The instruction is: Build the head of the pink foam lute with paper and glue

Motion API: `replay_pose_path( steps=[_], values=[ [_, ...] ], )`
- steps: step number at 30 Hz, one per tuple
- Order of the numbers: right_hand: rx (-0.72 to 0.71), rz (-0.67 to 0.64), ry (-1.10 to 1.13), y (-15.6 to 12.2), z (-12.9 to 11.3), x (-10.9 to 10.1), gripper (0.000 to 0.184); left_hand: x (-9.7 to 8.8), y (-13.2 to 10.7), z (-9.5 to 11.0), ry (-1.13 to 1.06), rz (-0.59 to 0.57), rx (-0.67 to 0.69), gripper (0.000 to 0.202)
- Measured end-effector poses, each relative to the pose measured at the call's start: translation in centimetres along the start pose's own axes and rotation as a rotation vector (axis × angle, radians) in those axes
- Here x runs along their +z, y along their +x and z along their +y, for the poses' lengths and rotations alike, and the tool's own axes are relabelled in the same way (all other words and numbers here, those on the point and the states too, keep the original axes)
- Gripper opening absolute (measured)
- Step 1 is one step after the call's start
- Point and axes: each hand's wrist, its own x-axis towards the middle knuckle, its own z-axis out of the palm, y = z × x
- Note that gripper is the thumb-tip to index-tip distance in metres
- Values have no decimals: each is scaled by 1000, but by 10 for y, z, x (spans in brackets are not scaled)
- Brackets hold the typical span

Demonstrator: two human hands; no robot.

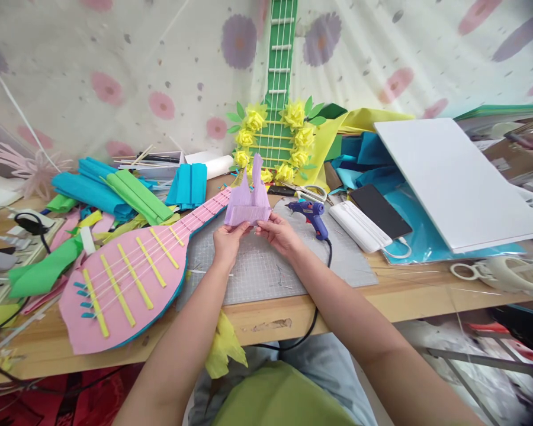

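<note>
A piece of purple crepe paper (249,207) with pointed upper ends is held up over the grey cutting mat (346,269). My left hand (229,239) pinches its lower left edge between thumb and fingers. At the lower right edge, my right hand (281,232) grips the same paper. Just right of my hands lies a blue glue gun (311,214) on the mat, its cord running down over the table edge. Left of them rests a pink paper lute (128,278) with yellow strips and white strings. Behind the paper stands a green paper instrument (275,112) trimmed with yellow flowers.
Blue crepe rolls (95,192) and green crepe paper (137,198) lie at the left. Scissors (311,192), a white power bank (359,226), a black phone (379,212) and a white board (462,177) sit at the right. Yellow crepe paper (225,349) hangs at the front edge.
</note>
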Motion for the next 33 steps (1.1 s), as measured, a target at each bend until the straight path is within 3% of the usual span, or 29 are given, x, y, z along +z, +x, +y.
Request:
replay_pose_path(
  steps=[7,11,21,24,30,33],
  values=[
    [-102,183,-231,3,2,-2,39,-1,-3,1,-25,-34,-29,25],
    [-118,223,-292,3,3,-2,39,1,-4,3,-83,48,-50,22],
    [-57,195,-287,6,4,-2,39,2,-2,3,-314,4,-133,17],
    [11,159,-323,6,2,-5,37,3,1,3,-361,47,-140,16],
    [-62,45,-137,10,-1,-5,44,5,0,3,-251,100,-139,15],
    [-90,137,-104,13,3,-5,47,5,-1,1,-203,76,-147,19]
  ],
)
